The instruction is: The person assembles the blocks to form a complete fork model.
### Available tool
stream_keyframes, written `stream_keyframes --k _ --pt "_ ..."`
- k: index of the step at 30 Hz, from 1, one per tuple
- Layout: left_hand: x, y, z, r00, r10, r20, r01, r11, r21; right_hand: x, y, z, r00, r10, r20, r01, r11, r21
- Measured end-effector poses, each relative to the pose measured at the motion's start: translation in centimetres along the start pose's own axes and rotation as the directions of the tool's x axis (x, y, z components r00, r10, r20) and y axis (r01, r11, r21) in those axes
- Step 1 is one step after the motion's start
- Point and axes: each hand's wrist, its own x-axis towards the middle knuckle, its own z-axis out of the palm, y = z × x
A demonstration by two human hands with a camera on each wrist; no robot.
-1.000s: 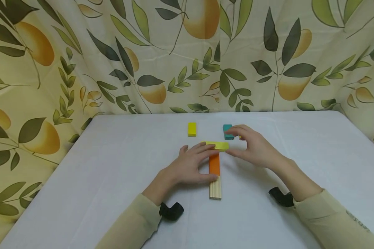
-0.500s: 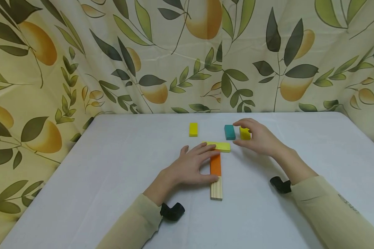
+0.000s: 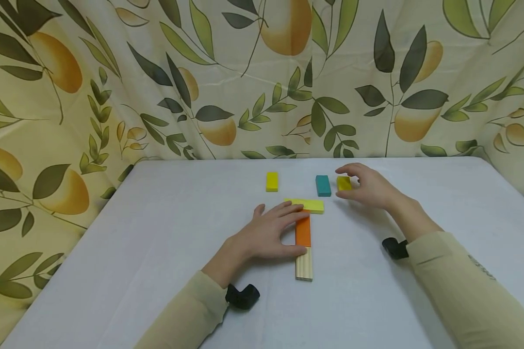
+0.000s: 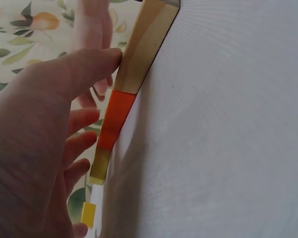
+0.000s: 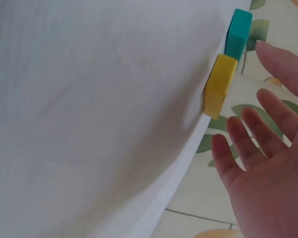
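A plain wooden block (image 3: 304,267), an orange block (image 3: 303,233) and a crosswise yellow-green block (image 3: 315,207) lie end to end in a T shape on the table. My left hand (image 3: 266,233) rests along their left side with fingers spread, the thumb at the wooden block and the fingertips over the yellow-green one. At the back right, my right hand (image 3: 372,188) reaches around a yellow block (image 3: 343,183), thumb and fingers apart. The right wrist view shows its fingers (image 5: 260,131) loosely extended beside that yellow block (image 5: 220,85), with a gap between.
A teal block (image 3: 323,186) lies just left of the right-hand yellow block. Another yellow block (image 3: 272,182) sits farther left near the back. White cloth covers the table (image 3: 157,232), and a fruit-patterned curtain (image 3: 262,77) hangs behind its back edge.
My right hand has moved right and back, away from the yellow-green and teal blocks to the yellow block at the right. My left hand stays in place.
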Motion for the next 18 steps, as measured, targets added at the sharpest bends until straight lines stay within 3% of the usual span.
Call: stream_keyframes --k 18 --pt "0.0 0.2 -0.1 1.0 -0.022 0.013 0.022 1.0 -0.002 0.5 1.5 -0.4 0.994 0.067 0.084 -0.068 0.998 0.004"
